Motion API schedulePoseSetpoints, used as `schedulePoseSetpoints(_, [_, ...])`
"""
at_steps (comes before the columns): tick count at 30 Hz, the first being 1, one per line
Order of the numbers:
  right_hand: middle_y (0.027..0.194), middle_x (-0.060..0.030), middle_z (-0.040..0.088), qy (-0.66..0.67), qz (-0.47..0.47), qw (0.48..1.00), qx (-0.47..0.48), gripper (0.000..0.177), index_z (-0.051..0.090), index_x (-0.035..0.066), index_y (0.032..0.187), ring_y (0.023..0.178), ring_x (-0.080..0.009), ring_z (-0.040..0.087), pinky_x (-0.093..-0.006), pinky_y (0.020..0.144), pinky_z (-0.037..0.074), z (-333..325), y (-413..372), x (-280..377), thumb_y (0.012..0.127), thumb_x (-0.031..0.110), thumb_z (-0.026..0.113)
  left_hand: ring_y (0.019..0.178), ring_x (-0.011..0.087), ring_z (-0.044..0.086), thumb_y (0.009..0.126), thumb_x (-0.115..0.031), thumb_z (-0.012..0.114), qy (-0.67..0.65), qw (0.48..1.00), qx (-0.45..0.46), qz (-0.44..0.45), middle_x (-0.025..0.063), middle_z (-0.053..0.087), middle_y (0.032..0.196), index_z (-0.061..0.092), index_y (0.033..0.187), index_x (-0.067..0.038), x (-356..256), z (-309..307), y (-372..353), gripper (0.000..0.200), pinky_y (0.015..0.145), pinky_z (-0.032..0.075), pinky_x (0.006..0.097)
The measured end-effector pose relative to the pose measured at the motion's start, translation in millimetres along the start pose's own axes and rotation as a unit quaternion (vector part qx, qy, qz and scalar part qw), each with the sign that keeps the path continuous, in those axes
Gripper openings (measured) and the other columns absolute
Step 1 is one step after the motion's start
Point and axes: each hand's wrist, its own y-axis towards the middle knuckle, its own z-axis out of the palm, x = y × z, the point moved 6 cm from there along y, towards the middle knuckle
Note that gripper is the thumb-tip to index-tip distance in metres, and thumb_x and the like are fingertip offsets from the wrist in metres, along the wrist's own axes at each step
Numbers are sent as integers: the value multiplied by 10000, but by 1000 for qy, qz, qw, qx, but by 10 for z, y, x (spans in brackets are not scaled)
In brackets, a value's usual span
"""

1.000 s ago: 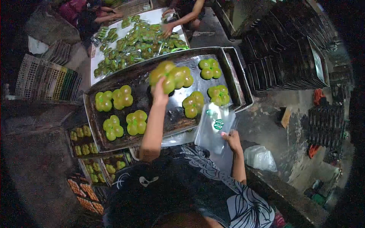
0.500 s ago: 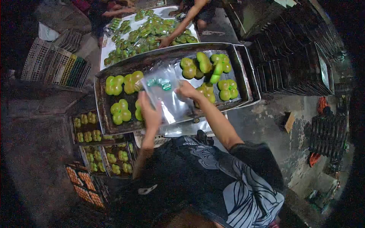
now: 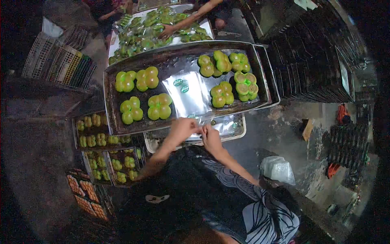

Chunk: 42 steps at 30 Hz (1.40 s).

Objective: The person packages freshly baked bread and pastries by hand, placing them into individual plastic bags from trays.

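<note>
Green four-lobed buns (image 3: 159,106) sit in a dark metal baking tray (image 3: 162,63), grouped to the left and right. Between the groups lies a pile of clear plastic bags (image 3: 189,95) with green printed marks. At the tray's front edge, my left hand (image 3: 183,130) and my right hand (image 3: 211,139) come together, fingers closed in a pinch. What they pinch, if anything, is too small and blurred to make out. Below them a pale-rimmed lower tray (image 3: 242,134) holds more clear plastic with green marks.
Beyond the tray, a white table (image 3: 206,26) bears many wrapped green buns, with a co-worker's arm (image 3: 191,18) reaching over them. Stacked crates (image 3: 57,61) stand left, dark stacked trays (image 3: 313,69) right. More bun trays (image 3: 95,130) are at lower left. A plastic bundle (image 3: 278,170) lies right.
Both hands have come down from over the tray to its front edge. The plastic bag they held up is no longer raised. At the right, one bun now lies with its brownish side up.
</note>
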Motion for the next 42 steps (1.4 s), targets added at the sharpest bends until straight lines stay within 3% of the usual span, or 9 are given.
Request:
schedulePoseSetpoints(5, [680,-178,547,22,-25,999,41,299,433,68,1094,627,-330,548,-393,530,417,79,424,-563,802,122,470,625,202,537,717,-81,574,-192,931,-308,22,85,537,735,636,802,-47,-186,-221,-235,111,560,418,289])
schedulePoseSetpoints(9, [1038,-157,519,740,8,636,219,452,363,73,1210,865,-231,532,-358,719,433,75,886,564,867,368,353,661,171,516,709,-57,588,-240,897,-347,129,68,520,748,621,891,-47,-109,-179,-457,184,592,413,280])
schedulePoseSetpoints(10, [1144,-163,465,623,-17,782,20,508,348,60,1214,936,-234,508,-359,780,421,88,976,806,872,433,308,684,154,515,727,-30,565,-518,786,-334,54,70,532,889,499,1109,-78,261,-1,-373,391,643,425,255])
schedulePoseSetpoints(12, [1258,-171,362,822,80,514,234,526,313,46,1247,1128,-284,386,-375,946,299,556,797,1088,874,417,313,818,171,535,832,-154,484,-705,576,-412,-37,56,527,904,370,1191,-74,428,-295,-504,385,754,438,260])
schedulePoseSetpoints(16, [1050,-135,538,141,-115,928,326,354,443,72,1153,978,-277,504,-392,846,383,1307,954,896,861,271,415,778,186,544,825,-166,462,-821,498,-275,-45,129,503,1042,369,1163,-59,1319,-445,-804,367,622,491,326])
schedulePoseSetpoints(21, [1126,-166,450,-391,-534,744,95,586,452,141,1172,976,-331,439,-449,770,359,1397,1548,744,688,451,565,1072,285,414,793,-223,423,-686,392,-611,-44,160,387,1191,310,1221,-38,1915,-819,-1587,480,878,371,457])
schedulePoseSetpoints(26, [1134,-155,414,-216,-309,925,46,621,450,159,1163,966,-321,422,-435,761,357,1372,1390,1352,635,448,601,1147,355,334,734,-205,433,-718,295,-629,45,196,310,1253,169,1287,-81,2059,-1076,-1905,625,943,297,523])
schedulePoseSetpoints(36, [1069,-91,535,-124,-413,899,-74,513,550,49,1018,959,-279,514,-345,763,432,471,701,2200,556,204,709,1091,267,409,806,-387,368,-791,453,-359,198,105,444,1175,378,1217,-65,495,-1272,-713,522,935,309,384])
schedulePoseSetpoints(42, [1123,-178,457,-110,-225,956,-150,531,432,43,1148,892,-294,534,-342,727,437,23,828,1713,667,104,649,906,190,516,785,-480,455,-862,467,-172,-96,103,517,999,417,1126,-61,766,-454,-240,542,744,451,350])
